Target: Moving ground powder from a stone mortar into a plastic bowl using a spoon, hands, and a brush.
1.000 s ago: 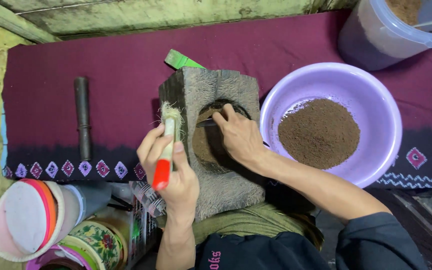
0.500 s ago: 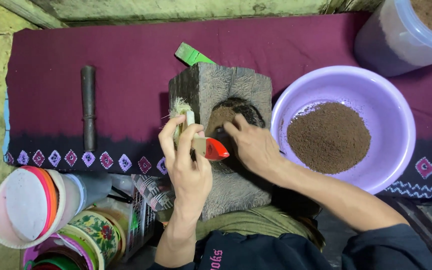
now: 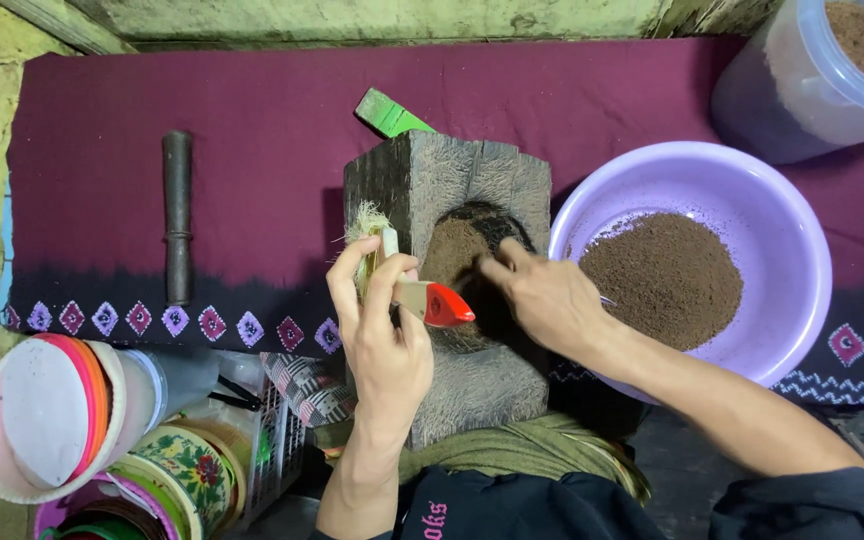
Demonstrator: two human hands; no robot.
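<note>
Scooping brown powder out of the hollow in the rough grey wooden block (image 3: 447, 200), judging by right hand (image 3: 542, 295) closed on a thin metal utensil at the cavity, left hand (image 3: 382, 330) gripping a red-handled bristle brush (image 3: 407, 285) just beside. Next move probably a short carry rightward over the near rim of the lilac plastic basin (image 3: 802, 230), touching the block; open maroon cloth (image 3: 252, 140) to the left, dark rod (image 3: 178, 215) well apart.

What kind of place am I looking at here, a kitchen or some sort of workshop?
Probably a small home workshop for hand-grinding powder, not a regular kitchen. A rough wooden block mortar holds brown powder, a lilac basin beside it holds a heap more, and a dark pestle lies on the maroon cloth.
</note>
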